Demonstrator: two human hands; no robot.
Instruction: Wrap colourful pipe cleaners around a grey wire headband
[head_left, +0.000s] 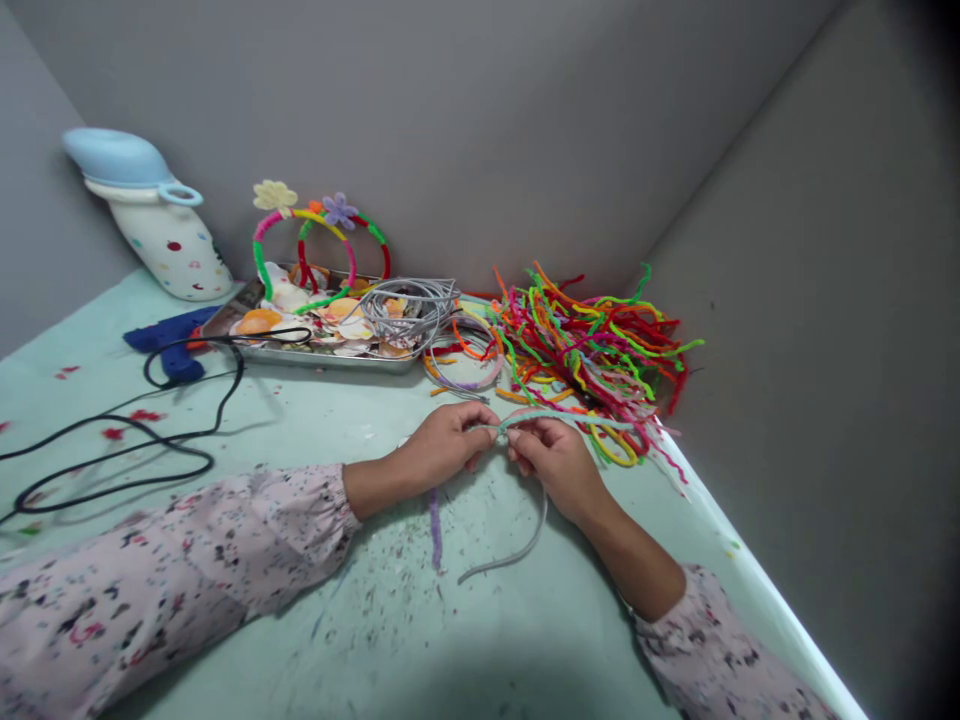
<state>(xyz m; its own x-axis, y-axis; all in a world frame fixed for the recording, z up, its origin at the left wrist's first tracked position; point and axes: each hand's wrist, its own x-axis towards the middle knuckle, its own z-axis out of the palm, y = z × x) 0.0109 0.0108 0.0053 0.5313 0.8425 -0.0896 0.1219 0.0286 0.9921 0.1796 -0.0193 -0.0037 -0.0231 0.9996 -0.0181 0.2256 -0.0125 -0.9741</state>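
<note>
My left hand and my right hand meet over the middle of the table, thumbs and fingers pinched close together. Between the fingertips is a pale green pipe cleaner, whose long end arches rightward over my right hand. A grey cord hangs from the same spot and curves down toward the tabletop; fingers hide how the two join. Just below my left hand lies a purple pipe cleaner, its upper end out of sight behind the hand.
Behind my hands, a metal tray holds shells, a coil of grey cord and two flower-topped pipe-cleaner hoops. Pipe cleaners heap at right. At left are a blue glue gun, its black cable and a white bottle.
</note>
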